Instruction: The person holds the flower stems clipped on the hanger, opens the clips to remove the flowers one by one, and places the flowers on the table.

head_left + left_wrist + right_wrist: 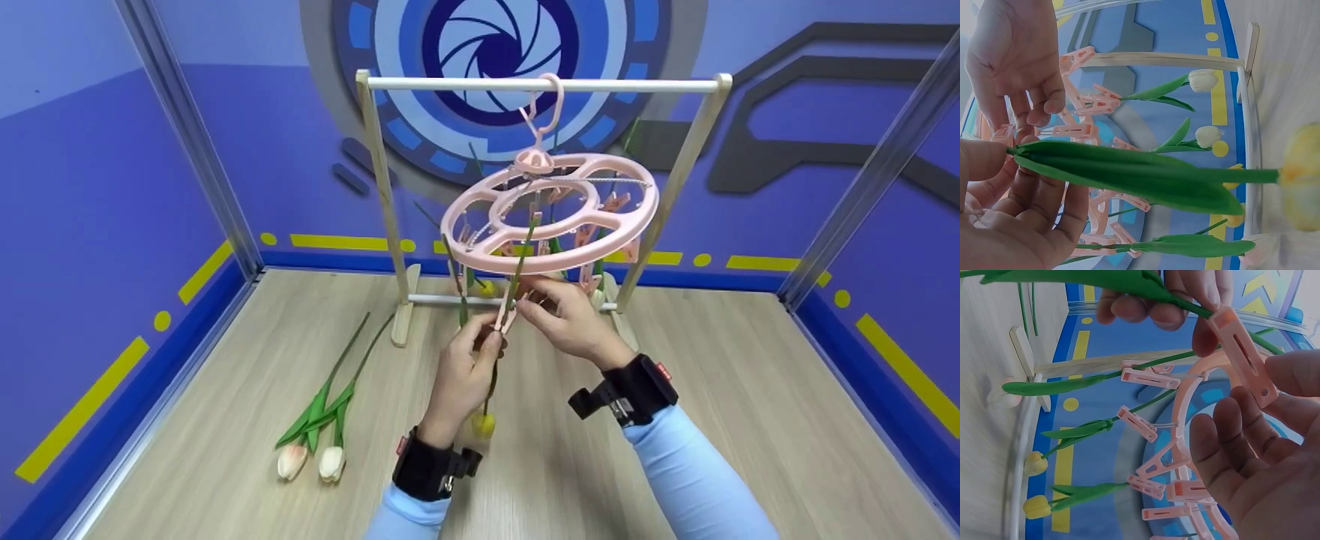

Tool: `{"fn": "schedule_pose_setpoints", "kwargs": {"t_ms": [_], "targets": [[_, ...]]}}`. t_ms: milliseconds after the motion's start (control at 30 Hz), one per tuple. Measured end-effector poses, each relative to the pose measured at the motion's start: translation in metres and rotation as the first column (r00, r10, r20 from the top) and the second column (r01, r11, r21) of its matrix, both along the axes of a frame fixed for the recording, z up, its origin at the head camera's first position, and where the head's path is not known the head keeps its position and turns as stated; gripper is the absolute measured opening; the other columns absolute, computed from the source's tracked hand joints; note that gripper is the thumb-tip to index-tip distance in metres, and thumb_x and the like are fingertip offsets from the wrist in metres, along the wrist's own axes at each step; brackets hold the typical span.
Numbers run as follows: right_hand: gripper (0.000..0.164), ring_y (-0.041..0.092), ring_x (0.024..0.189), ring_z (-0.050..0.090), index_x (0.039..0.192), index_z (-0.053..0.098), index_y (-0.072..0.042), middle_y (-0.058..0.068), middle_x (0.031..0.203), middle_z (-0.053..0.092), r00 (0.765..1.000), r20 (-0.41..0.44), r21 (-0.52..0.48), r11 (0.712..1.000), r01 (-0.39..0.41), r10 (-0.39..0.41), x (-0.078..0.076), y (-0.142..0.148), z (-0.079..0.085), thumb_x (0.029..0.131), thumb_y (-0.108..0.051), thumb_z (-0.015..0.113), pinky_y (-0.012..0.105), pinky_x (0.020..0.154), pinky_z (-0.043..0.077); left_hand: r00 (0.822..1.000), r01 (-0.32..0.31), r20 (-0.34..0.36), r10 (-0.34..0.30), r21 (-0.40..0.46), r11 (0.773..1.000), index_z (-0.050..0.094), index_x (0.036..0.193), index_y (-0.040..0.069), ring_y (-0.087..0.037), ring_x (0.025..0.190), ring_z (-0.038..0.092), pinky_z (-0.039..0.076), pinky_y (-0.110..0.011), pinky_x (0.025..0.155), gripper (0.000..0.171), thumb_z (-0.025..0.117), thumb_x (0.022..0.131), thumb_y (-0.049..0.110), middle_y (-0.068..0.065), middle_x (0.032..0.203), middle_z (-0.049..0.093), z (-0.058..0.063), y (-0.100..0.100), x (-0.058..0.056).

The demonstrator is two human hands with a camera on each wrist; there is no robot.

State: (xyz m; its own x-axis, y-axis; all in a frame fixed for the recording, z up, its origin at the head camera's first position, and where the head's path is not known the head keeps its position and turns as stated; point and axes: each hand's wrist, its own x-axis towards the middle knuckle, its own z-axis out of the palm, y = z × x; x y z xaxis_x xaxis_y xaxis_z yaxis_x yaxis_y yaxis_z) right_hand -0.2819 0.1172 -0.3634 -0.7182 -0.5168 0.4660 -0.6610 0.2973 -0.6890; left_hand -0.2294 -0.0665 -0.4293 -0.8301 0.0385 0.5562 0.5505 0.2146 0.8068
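Note:
My left hand (466, 371) pinches the green stem of a yellow tulip (484, 425), whose flower hangs head down below the fingers. A pink clothespin (1244, 360) is held between the thumb and fingers of my right hand (570, 322). The clothespin's tip meets the stem right beside the left fingertips, as the right wrist view shows. Above both hands hangs a round pink drying hanger (551, 263), tilted, with several clothespins around its rings. In the left wrist view the tulip's long leaf (1123, 171) stretches out from the left thumb.
A wooden stand (694, 150) with a white top rod (465, 84) carries the hanger. More tulips hang head down from its clips, including a white tulip (1203, 80) and a yellow one (1037, 506). A pinkish tulip (291, 462) and a white one lie on the table at left.

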Motion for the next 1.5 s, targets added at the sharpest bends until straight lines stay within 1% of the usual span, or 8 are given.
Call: {"fn": "schedule_pose_setpoints", "kwargs": {"t_ms": [267, 333, 500, 633, 800, 1000, 1133, 1500], "targets": [[0.036, 0.017, 0.085, 0.056, 0.139, 0.060, 0.006, 0.021, 0.123, 0.066, 0.997, 0.060, 0.037, 0.998, -0.043, 0.041, -0.001, 0.005, 0.003, 0.104, -0.005, 0.057, 0.026, 0.074, 0.046, 0.999, 0.022, 0.033, -0.023, 0.013, 1.000, 0.066, 0.124, 0.000, -0.024, 0.081, 0.067, 0.055, -0.029, 0.073, 0.022, 0.054, 0.107, 0.008, -0.012, 0.091, 0.068, 0.000, 0.000, 0.000], [0.035, 0.017, 0.086, 0.056, 0.138, 0.061, 0.005, 0.020, 0.125, 0.065, 0.997, 0.070, 0.039, 0.998, -0.048, 0.045, 0.000, 0.006, 0.003, 0.105, -0.005, 0.057, 0.026, 0.074, 0.046, 0.999, 0.020, 0.034, -0.021, 0.001, 1.000, 0.066, 0.124, 0.001, -0.024, 0.081, 0.067, 0.052, -0.029, 0.079, 0.022, 0.054, 0.107, 0.009, -0.011, 0.090, 0.068, -0.001, 0.000, -0.001], [0.032, 0.016, 0.083, 0.055, 0.136, 0.064, 0.001, 0.017, 0.117, 0.067, 0.997, 0.068, 0.044, 0.998, -0.039, 0.036, 0.000, 0.008, 0.004, 0.105, -0.007, 0.059, 0.026, 0.072, 0.044, 0.998, 0.030, 0.050, -0.029, -0.019, 0.999, 0.067, 0.123, 0.001, -0.024, 0.081, 0.068, 0.047, -0.032, 0.085, 0.023, 0.053, 0.109, 0.013, -0.009, 0.091, 0.070, -0.001, -0.002, -0.001], [0.031, 0.017, 0.084, 0.057, 0.133, 0.065, 0.003, 0.016, 0.114, 0.069, 0.998, 0.053, 0.045, 0.999, -0.022, 0.020, 0.000, 0.011, 0.003, 0.104, -0.007, 0.061, 0.026, 0.073, 0.046, 0.997, 0.037, 0.073, -0.035, -0.032, 0.999, 0.067, 0.121, 0.000, -0.023, 0.084, 0.068, 0.051, -0.029, 0.076, 0.026, 0.050, 0.110, 0.017, -0.010, 0.092, 0.070, -0.001, -0.004, 0.000], [0.030, 0.019, 0.085, 0.057, 0.131, 0.064, 0.007, 0.021, 0.109, 0.068, 0.999, 0.048, 0.016, 1.000, -0.010, 0.009, -0.001, 0.014, 0.001, 0.103, -0.004, 0.062, 0.025, 0.074, 0.047, 0.994, 0.045, 0.099, -0.039, -0.057, 0.997, 0.068, 0.118, -0.001, -0.022, 0.087, 0.066, 0.052, -0.029, 0.075, 0.028, 0.050, 0.110, 0.019, -0.010, 0.095, 0.070, 0.000, -0.007, 0.001], [0.029, 0.017, 0.084, 0.057, 0.128, 0.064, 0.010, 0.020, 0.105, 0.067, 1.000, 0.030, -0.033, 0.999, 0.002, -0.001, 0.000, 0.018, 0.000, 0.102, -0.001, 0.062, 0.023, 0.072, 0.047, 0.987, 0.078, 0.148, -0.060, -0.115, 0.990, 0.068, 0.121, 0.002, -0.017, 0.089, 0.063, 0.053, -0.029, 0.077, 0.028, 0.061, 0.106, 0.024, -0.006, 0.098, 0.068, -0.001, -0.009, 0.001], [0.030, 0.016, 0.084, 0.056, 0.130, 0.063, 0.009, 0.017, 0.104, 0.066, 0.999, 0.040, -0.051, 0.999, -0.005, 0.007, 0.001, 0.020, 0.001, 0.102, -0.001, 0.062, 0.023, 0.072, 0.046, 0.985, 0.068, 0.166, -0.039, -0.170, 0.983, 0.069, 0.118, 0.007, -0.014, 0.089, 0.060, 0.052, -0.031, 0.077, 0.025, 0.072, 0.098, 0.023, -0.001, 0.097, 0.066, -0.002, -0.011, 0.003], [0.028, 0.009, 0.088, 0.065, 0.125, 0.064, 0.009, 0.020, 0.107, 0.069, 1.000, 0.018, -0.102, 0.994, -0.023, 0.025, 0.002, 0.025, 0.002, 0.099, 0.000, 0.065, 0.021, 0.077, 0.052, 0.994, 0.015, 0.105, 0.011, -0.245, 0.969, 0.068, 0.106, 0.008, -0.023, 0.082, 0.062, 0.047, -0.033, 0.077, 0.017, 0.077, 0.092, 0.013, 0.002, 0.087, 0.063, -0.003, -0.007, 0.004]]}}
